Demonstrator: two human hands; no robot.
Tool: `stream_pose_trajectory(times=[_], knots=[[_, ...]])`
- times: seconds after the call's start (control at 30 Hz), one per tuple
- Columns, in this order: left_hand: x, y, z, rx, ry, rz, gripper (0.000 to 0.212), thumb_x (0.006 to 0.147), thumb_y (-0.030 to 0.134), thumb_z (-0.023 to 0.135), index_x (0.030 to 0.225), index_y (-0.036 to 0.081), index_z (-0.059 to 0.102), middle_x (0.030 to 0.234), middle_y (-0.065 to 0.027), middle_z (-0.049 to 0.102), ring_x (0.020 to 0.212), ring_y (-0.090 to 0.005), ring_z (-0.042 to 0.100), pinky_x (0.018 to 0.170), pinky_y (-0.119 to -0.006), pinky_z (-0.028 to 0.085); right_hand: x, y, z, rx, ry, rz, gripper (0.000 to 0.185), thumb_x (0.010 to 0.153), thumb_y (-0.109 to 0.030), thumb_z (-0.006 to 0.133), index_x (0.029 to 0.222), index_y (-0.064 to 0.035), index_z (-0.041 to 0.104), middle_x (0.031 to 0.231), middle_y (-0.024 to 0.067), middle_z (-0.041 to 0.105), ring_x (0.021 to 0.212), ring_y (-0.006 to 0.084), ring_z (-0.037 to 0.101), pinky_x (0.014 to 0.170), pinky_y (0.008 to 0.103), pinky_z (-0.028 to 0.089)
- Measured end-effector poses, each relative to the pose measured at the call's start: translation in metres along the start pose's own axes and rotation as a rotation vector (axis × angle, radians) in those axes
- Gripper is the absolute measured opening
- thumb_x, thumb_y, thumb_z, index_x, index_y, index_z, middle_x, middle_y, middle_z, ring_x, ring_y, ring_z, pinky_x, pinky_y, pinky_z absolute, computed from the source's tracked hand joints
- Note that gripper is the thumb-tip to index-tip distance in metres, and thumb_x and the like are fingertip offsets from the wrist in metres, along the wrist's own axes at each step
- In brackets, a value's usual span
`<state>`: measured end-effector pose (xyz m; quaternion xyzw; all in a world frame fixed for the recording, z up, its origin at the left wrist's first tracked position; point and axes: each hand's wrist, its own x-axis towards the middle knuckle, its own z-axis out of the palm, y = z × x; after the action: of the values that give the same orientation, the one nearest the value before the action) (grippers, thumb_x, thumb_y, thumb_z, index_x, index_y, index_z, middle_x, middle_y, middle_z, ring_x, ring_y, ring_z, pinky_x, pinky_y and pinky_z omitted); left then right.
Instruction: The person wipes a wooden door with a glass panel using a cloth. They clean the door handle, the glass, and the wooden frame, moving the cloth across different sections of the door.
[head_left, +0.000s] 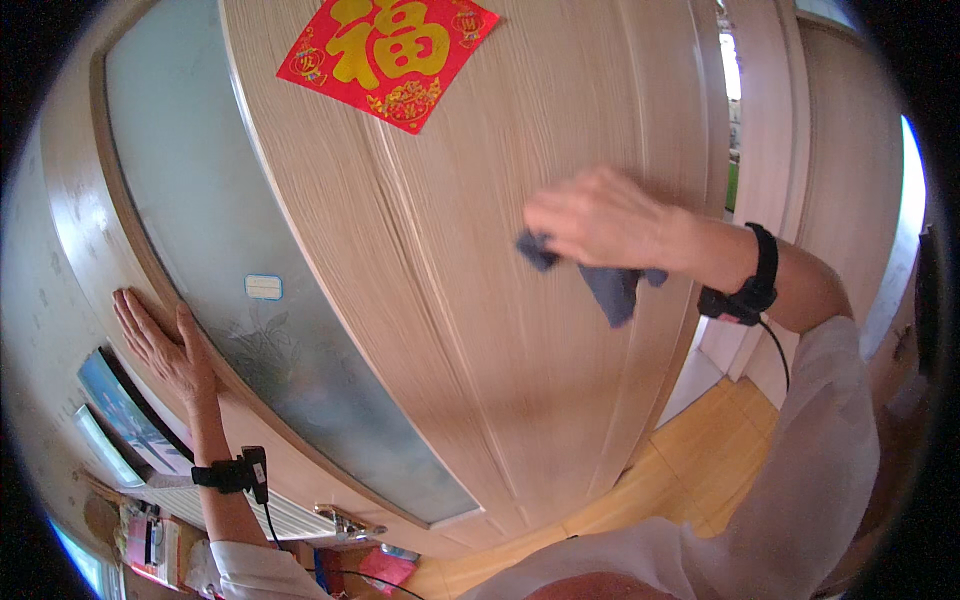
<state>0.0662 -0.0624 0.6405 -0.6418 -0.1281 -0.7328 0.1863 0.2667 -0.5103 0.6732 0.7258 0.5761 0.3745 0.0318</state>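
My right hand (600, 214) presses a dark grey-blue cloth (611, 292) against the light wood-grain door (480, 315); the hand is slightly blurred and part of the cloth hangs below it. At the left, my left hand (165, 349) lies flat with its fingers spread on the wooden edge frame beside the frosted glass panel (202, 172). It holds nothing. A red diamond-shaped paper decoration (390, 56) with gold characters is on the door above. A small blue-edged label (263, 287) is on the glass. Both wrists wear black straps with cabled devices.
A metal door handle (349, 523) juts out at the lower left. Beyond the door's left edge are a picture (131, 409), a ribbed white radiator (277, 514) and stacked items (154, 544). A pink bag (388, 570) lies low. Yellow tiled floor (697, 457) shows at the right, beside a door frame.
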Motion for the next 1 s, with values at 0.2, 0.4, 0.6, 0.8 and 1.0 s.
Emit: stream_pose_trajectory(times=[0.2, 0.4, 0.6, 0.8, 1.0], knots=[[0.001, -0.005, -0.004, 0.017, -0.043, 0.051, 0.07, 0.092, 0.042, 0.048, 0.145, 0.005, 0.021, 0.15, -0.0155, 0.02, 0.139, -0.0311, 0.016, 0.113, -0.045, 0.011, 0.028, 0.066, -0.067, 0.063, 0.457, 0.65, 0.026, 0.085, -0.03, 0.061, 0.097, -0.0075, 0.061, 0.084, 0.0052, 0.064, 0.076, 0.02, 0.063, 0.068, 0.0304, 0.048], [0.0, 0.009, 0.002, -0.022, -0.024, -0.026, 0.071, 0.088, 0.046, 0.05, 0.144, 0.01, 0.025, 0.15, -0.0107, 0.023, 0.14, -0.0265, 0.018, 0.114, -0.044, 0.012, 0.053, 0.08, -0.074, -0.116, 0.787, 0.516, 0.021, 0.088, -0.023, 0.056, 0.098, -0.005, 0.06, 0.115, 0.0143, 0.055, 0.102, 0.0237, 0.058, 0.085, 0.0312, 0.045], [0.0, 0.003, -0.005, -0.031, -0.016, -0.03, 0.072, 0.088, 0.047, 0.05, 0.144, 0.011, 0.025, 0.15, -0.0104, 0.024, 0.14, -0.0265, 0.018, 0.114, -0.044, 0.012, 0.043, -0.012, 0.044, -0.154, 0.823, 0.025, 0.039, 0.065, -0.007, 0.075, 0.099, -0.0156, 0.058, 0.101, 0.0027, 0.058, 0.09, 0.0234, 0.061, 0.074, 0.0333, 0.051], [-0.001, 0.006, 0.006, -0.059, -0.004, -0.024, 0.072, 0.088, 0.05, 0.049, 0.144, 0.012, 0.025, 0.15, -0.0103, 0.023, 0.14, -0.0261, 0.017, 0.114, -0.045, 0.01, 0.116, -0.054, 0.043, -0.135, 0.954, -0.078, 0.033, 0.069, -0.009, 0.07, 0.099, -0.015, 0.057, 0.1, 0.0022, 0.056, 0.089, 0.0222, 0.057, 0.073, 0.0321, 0.049], [-0.001, -0.011, -0.001, -0.032, 0.004, 0.006, 0.079, 0.084, 0.059, 0.049, 0.143, 0.011, 0.029, 0.149, -0.0139, 0.025, 0.139, -0.0287, 0.019, 0.113, -0.045, 0.012, 0.131, -0.107, 0.081, -0.017, 0.868, -0.213, 0.018, 0.076, -0.016, 0.061, 0.093, -0.015, 0.055, 0.098, 0.0012, 0.053, 0.086, 0.0205, 0.056, 0.071, 0.033, 0.049]])
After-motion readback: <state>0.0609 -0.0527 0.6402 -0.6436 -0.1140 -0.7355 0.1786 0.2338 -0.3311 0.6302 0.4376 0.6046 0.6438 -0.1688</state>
